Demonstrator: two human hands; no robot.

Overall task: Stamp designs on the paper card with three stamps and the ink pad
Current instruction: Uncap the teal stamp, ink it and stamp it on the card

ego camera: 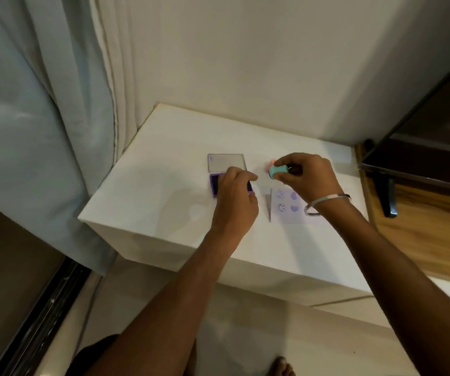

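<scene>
A white paper card [286, 206] lies on the white table [164, 185], showing two smiley prints and two purple heart prints. My right hand [308, 177] holds a teal stamp [276, 171] above the card's far edge, its face turned left. A pink stamp [271, 163] peeks out just behind the teal one. The purple ink pad [213, 185] lies open left of the card, with its clear lid [225, 162] flat behind it. My left hand [236, 199] rests on the pad and covers most of it. A third stamp is not visible.
A pale curtain [42, 118] hangs at the left. A wall stands behind the table. To the right is a wooden surface [422, 226] with a dark screen on a black stand [386, 196]. The table's near edge drops off below my forearms.
</scene>
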